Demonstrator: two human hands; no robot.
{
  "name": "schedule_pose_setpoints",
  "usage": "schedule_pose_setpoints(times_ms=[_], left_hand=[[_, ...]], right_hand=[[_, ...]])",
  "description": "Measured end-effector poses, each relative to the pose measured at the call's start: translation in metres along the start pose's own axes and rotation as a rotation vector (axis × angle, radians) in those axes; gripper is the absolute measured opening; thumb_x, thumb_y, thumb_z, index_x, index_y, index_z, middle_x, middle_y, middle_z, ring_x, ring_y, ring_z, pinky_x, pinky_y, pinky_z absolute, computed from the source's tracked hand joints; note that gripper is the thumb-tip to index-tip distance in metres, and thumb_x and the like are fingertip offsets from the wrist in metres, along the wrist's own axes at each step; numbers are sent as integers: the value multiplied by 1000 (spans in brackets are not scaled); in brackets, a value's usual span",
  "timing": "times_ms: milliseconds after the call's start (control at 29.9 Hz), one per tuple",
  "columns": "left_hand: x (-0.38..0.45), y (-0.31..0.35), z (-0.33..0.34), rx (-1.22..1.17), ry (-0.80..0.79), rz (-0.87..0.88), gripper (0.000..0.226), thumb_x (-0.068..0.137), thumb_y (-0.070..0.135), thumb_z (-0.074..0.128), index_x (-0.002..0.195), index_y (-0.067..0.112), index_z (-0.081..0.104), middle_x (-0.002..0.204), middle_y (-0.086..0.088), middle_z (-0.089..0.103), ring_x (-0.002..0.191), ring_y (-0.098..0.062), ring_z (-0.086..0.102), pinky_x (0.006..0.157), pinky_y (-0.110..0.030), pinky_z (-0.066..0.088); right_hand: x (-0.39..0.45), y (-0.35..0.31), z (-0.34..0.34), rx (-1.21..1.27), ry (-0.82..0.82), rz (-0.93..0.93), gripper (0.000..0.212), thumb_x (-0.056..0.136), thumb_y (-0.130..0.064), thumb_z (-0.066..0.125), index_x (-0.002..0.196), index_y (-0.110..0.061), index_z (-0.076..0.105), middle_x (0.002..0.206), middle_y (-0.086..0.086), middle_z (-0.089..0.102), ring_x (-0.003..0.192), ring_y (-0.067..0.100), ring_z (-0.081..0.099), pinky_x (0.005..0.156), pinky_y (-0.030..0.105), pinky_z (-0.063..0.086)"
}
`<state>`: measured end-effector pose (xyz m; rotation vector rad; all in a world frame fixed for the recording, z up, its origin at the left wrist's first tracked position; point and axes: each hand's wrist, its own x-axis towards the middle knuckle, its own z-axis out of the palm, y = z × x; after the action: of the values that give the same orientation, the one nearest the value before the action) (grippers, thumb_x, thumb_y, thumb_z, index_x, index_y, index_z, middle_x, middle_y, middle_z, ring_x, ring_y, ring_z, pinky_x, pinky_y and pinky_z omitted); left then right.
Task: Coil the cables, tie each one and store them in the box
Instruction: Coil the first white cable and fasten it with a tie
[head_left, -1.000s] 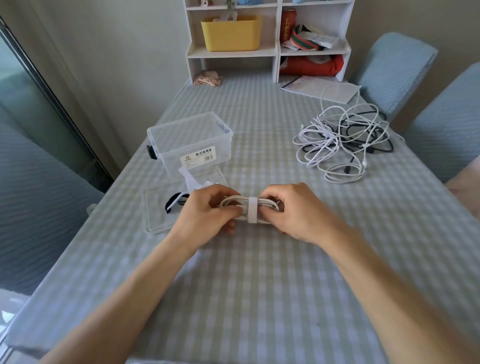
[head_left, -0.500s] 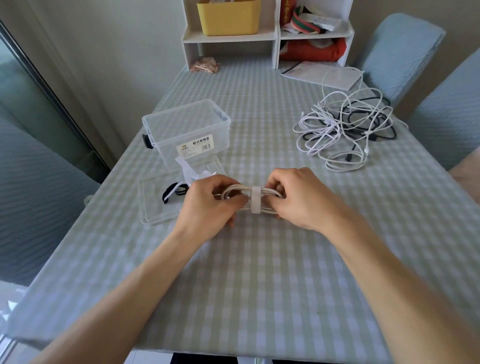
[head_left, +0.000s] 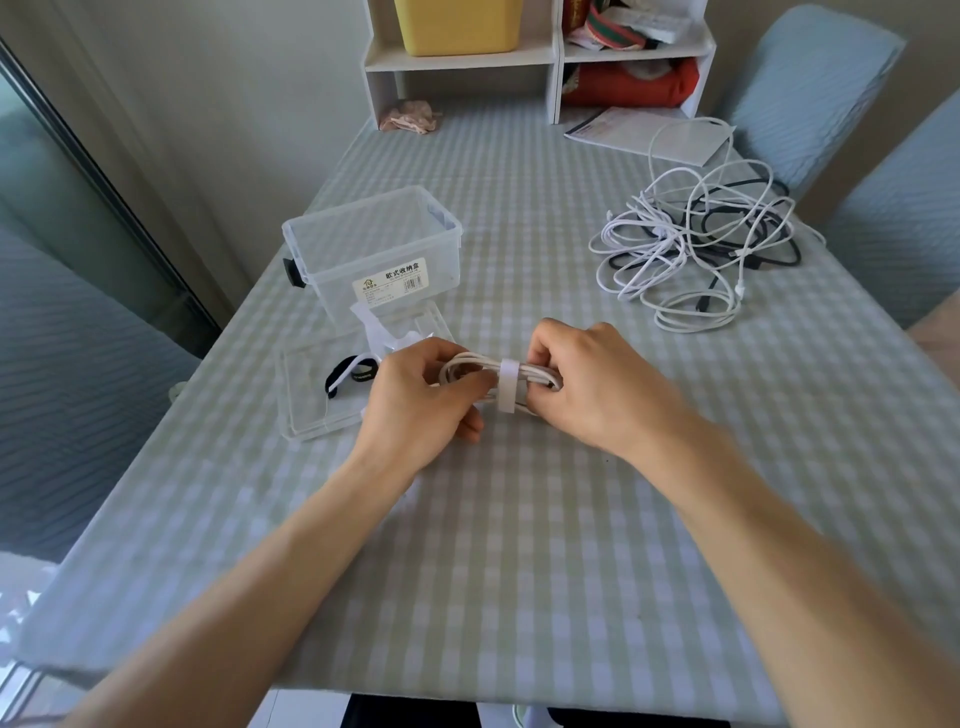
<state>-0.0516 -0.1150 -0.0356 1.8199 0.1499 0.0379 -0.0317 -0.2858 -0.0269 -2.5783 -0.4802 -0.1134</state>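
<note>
Fingers (head_left: 543, 353) of the right hand (head_left: 597, 389) are curling round the 3 o'clock end of the coiled white cable (head_left: 478, 370); the left hand (head_left: 415, 400) is pinching the 9 o'clock end. Bundle is sitting just above the worktop (head_left: 519, 545), long axis running 9-to-3, white strap (head_left: 506, 387) wrapping its middle. Box (head_left: 374, 249) is standing open at 10 o'clock from the hands, near, with its lid (head_left: 311, 410) lying flat just beside the left hand, spare ties (head_left: 353, 374) on it. Left hand is nearer the box, so I'd expect it to be doing the drop. Loose tangle of cables (head_left: 691, 249) is waiting at 2 o'clock, well apart.
</note>
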Motion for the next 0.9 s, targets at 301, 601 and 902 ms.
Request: schedule_pose_setpoints(times_ms=[301,601,902], left_hand=[[2,1,0,-110,0,-102,17,82,6,73,98,3,66,71,-7,73,59,-23,70,56,-31,57],[2,-1,0,-253,88,-67,13,86,-6,61,96,3,63,75,-10,71,60,-22,70,56,-27,56],[0,5,-5,-279,63,-24,16,85,0,68,98,4,59,74,-10,72,61,-21,69,60,-28,57]], right_hand=[[-2,5,2,283,5,46,9,85,-16,65,81,-19,57,65,-1,70,52,11,67,55,43,58],[-1,2,13,371,20,-26,10,88,-9,62,83,-15,56,66,4,70,55,18,68,55,47,56],[-1,4,12,324,106,-70,10,87,-11,65,82,-16,57,64,3,65,54,21,63,52,45,51]])
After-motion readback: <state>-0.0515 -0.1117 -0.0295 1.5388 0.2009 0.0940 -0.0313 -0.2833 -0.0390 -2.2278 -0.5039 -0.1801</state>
